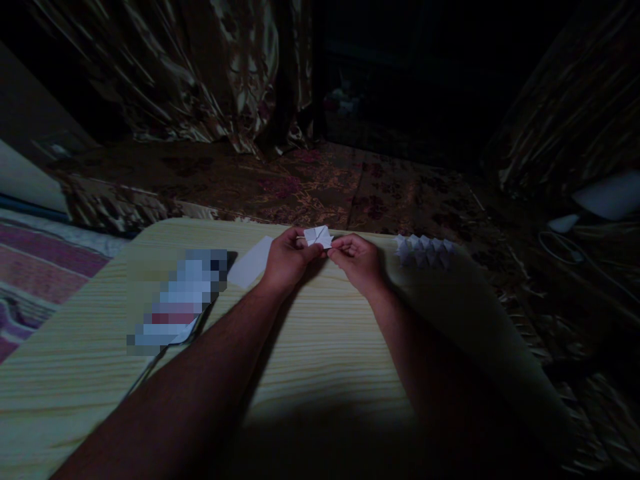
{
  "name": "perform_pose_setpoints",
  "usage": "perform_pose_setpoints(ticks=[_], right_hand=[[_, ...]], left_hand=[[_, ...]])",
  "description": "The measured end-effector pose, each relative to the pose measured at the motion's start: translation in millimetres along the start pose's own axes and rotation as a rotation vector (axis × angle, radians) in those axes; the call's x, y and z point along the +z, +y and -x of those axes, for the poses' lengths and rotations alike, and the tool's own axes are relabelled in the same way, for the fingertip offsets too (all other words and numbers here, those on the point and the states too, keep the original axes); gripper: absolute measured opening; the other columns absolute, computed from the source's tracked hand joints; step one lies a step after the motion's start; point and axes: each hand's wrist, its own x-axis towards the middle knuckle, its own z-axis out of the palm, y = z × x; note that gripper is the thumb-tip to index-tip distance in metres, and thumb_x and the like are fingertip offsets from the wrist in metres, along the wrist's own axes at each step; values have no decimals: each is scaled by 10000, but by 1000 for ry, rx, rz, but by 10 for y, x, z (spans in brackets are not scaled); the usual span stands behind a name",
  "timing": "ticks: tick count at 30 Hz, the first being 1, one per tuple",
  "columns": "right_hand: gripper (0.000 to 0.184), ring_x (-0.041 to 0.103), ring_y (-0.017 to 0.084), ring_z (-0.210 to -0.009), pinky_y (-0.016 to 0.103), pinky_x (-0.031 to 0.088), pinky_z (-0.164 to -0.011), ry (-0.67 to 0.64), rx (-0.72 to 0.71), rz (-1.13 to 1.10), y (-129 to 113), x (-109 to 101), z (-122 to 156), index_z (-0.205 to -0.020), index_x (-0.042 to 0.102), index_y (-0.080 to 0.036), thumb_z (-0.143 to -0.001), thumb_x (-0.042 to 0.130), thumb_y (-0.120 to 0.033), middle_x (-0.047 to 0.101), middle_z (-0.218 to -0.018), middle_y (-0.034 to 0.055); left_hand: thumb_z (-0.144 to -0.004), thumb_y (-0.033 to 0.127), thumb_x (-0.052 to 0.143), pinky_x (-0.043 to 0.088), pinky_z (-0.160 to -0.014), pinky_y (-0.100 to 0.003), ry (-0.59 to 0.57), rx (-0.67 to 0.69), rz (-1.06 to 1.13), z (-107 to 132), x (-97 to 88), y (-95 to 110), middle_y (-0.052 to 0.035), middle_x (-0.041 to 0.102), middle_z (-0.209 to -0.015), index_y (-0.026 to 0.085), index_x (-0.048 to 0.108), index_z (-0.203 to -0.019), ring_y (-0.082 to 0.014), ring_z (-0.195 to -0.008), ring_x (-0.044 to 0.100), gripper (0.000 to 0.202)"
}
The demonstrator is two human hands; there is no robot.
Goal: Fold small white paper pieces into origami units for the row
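Currently, I view both hands from the head camera, reaching across the table (pixel 320 347) toward its far edge. The folded paper (pixel 316 236) is located between them, near that edge; I cannot confirm whether it is lifted or rests on the wood.

Left hand (pixel 287 261): fingers grasping the paper, thumb across its lower part and the others behind. I judge that this grip supports the paper and keeps its creases flat. Right hand (pixel 359 263): fingers curled, tips pinched at the paper's lower right corner. This small contact presumably gives fine control of one corner while the left side stays anchored.

A blank sheet (pixel 250 261) lies flat, just beside the left hand, a position that I read as convenient to reach. Left of the sheet, a device (pixel 175 297) lies slanted, its face pixelated, set apart from the handling area. White pointed pieces (pixel 425 252) stand grouped to the right of the right hand, near the far edge, probably to keep them orderly and away from the wrists.
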Motion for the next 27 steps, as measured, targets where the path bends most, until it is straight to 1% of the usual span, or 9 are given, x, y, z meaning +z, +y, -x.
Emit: perform_pose_setpoints(ticks=[2,4,7,12,15,18,22,27], right_hand=[[144,656,146,-678,265,511,-637,-1,9,7,6,4,-2,-800,618,-179,-683,668,-247,697,-722,23],[148,664,152,-698,272,519,-658,14,15,43,17,4,-6,-807,628,-177,-681,665,-246,702,-736,27],[149,663,154,-688,267,516,-639,32,19,74,40,-1,-14,-807,639,-173,-690,658,-263,702,-737,30],[126,617,134,-613,242,474,-575,59,-25,100,59,-11,-18,-748,641,-168,-711,642,-288,669,-671,15],[131,575,119,-575,232,448,-550,83,-40,113,48,-14,-15,-722,635,-167,-699,653,-294,643,-645,0],[140,559,116,-568,235,445,-554,74,-31,125,36,-16,-12,-724,631,-168,-700,650,-304,634,-639,-4],[146,562,123,-576,238,441,-550,79,-17,157,33,-16,-12,-727,631,-172,-700,644,-315,644,-654,3],[137,552,121,-555,240,439,-541,86,-19,156,32,-11,-12,-719,631,-176,-699,639,-311,634,-633,-2]], left_hand=[[-592,292,785,442,-560,-229,-20,-10,-12,9,2,15,-8,675,-681,162,594,-892,-138,-582,610,378],[-585,298,788,417,-522,-216,-26,-14,-73,14,0,18,-2,666,-671,156,607,-893,-124,-547,581,384],[-581,327,791,376,-483,-208,-43,-11,-167,13,-9,2,0,651,-649,146,628,-862,-112,-516,542,372],[-617,394,760,384,-492,-221,-91,13,-216,22,-14,-10,-34,672,-689,137,651,-833,-129,-547,555,353],[-647,399,729,348,-462,-212,-94,9,-276,41,-12,20,-21,650,-644,133,655,-764,-111,-508,513,300],[-673,394,703,302,-435,-206,-108,23,-340,59,-11,43,3,597,-575,129,636,-692,-89,-470,451,274],[-703,403,674,287,-429,-207,-130,27,-353,67,-12,35,8,576,-569,131,632,-696,-86,-467,436,275],[-699,401,675,274,-423,-210,-146,5,-321,67,-14,16,7,571,-564,135,637,-715,-89,-456,433,269]])
